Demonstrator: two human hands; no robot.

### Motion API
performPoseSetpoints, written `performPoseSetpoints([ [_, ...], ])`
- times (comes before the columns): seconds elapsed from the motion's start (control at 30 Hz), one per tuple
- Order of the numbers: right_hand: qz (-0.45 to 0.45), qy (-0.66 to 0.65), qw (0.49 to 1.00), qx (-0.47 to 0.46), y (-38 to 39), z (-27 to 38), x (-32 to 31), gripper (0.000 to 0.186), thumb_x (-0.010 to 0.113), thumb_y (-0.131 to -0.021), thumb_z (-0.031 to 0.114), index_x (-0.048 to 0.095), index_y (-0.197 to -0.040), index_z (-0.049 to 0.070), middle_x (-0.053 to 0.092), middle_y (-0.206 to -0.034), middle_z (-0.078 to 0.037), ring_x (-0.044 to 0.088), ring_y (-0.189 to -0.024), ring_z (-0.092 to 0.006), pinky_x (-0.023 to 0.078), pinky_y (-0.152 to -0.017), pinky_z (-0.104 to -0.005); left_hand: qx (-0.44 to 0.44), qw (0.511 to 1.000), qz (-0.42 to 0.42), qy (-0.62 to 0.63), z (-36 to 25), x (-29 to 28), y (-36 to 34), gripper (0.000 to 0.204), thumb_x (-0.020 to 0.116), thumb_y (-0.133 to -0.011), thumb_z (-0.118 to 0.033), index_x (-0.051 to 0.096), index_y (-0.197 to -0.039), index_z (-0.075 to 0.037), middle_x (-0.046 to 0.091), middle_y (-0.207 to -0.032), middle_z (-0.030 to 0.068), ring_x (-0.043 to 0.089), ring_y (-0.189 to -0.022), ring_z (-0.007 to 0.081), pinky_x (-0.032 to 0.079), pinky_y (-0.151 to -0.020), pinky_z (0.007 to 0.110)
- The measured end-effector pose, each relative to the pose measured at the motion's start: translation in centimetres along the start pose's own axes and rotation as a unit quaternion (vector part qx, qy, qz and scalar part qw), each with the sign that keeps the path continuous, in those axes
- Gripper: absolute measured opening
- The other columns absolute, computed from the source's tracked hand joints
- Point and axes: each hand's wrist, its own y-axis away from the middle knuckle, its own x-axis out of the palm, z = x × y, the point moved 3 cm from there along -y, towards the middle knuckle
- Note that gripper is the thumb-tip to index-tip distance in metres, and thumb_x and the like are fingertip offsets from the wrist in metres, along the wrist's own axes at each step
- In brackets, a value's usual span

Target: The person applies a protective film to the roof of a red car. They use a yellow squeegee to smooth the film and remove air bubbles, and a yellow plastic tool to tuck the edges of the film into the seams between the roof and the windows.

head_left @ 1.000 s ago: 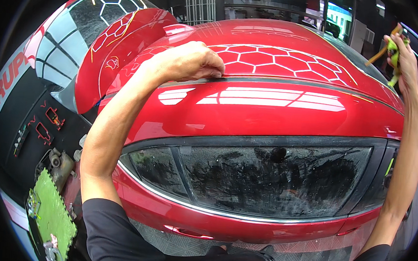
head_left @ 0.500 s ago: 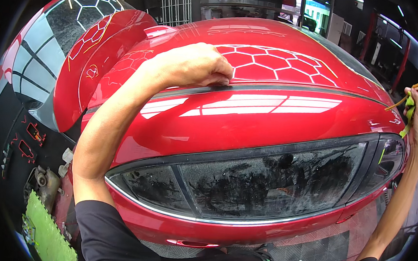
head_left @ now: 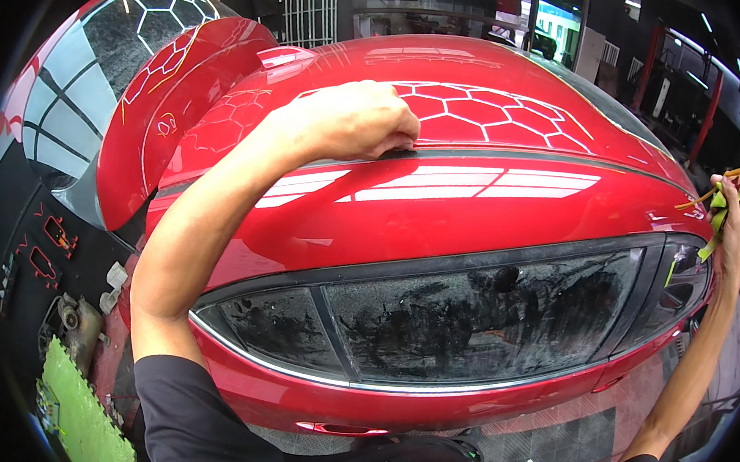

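A red car fills the view, with its roof [head_left: 474,55] beneath my outstretched arms. My left hand [head_left: 361,120] is closed, its curled fingertips at the dark trim strip [head_left: 510,152] running along the roof edge. What those fingers pinch, if anything, is hidden behind the knuckles. Far to the right, my right hand [head_left: 736,224] is raised and gripping a crumpled bunch of yellow-green strips [head_left: 712,226]. An orange-yellow strip [head_left: 695,203] sticks out of the bunch toward the roof's front corner.
Below the roof edge lies a dusty side window [head_left: 483,318]. The boot lid [head_left: 151,137] stands raised at the left. A green mat [head_left: 83,412] and a grimy metal part [head_left: 82,332] are on the floor at lower left. Behind the car is a barred metal grille [head_left: 309,11].
My left hand has slid slightly right along the trim strip, still closed. My right hand, with the bunched strips, appears a little lower and further left. The whole view has shifted slightly.
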Motion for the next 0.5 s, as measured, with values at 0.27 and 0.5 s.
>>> performPoseSetpoints([
  [0.27, 0.023, 0.033, 0.999, 0.024, 1.4, -1.3, -1.3, 0.03, 0.065, -0.104, 0.032, 0.069, -0.119, 0.006, 0.069, -0.096, 0.001, 0.056, -0.067, -0.0019, 0.047, -0.058, -0.0188, -0.041, 0.999, 0.016, 0.003, -0.4, -0.1, -0.5, 0.016, 0.068, -0.095, -0.016, 0.075, -0.099, -0.002, 0.075, -0.09, 0.0163, 0.074, -0.087, 0.0316, 0.058, -0.082, 0.043],
  [0.5, 0.019, -0.007, 0.999, 0.03, 2.4, -1.5, -0.3, 0.029, 0.063, -0.105, 0.031, 0.069, -0.117, 0.004, 0.069, -0.092, 0.0, 0.057, -0.066, -0.0022, 0.048, -0.058, -0.0188, -0.024, 0.995, -0.007, -0.094, -1.7, 0.6, -0.3, 0.02, 0.065, -0.097, -0.017, 0.067, -0.086, -0.001, 0.071, -0.082, 0.0159, 0.072, -0.084, 0.0326, 0.057, -0.08, 0.045],
])
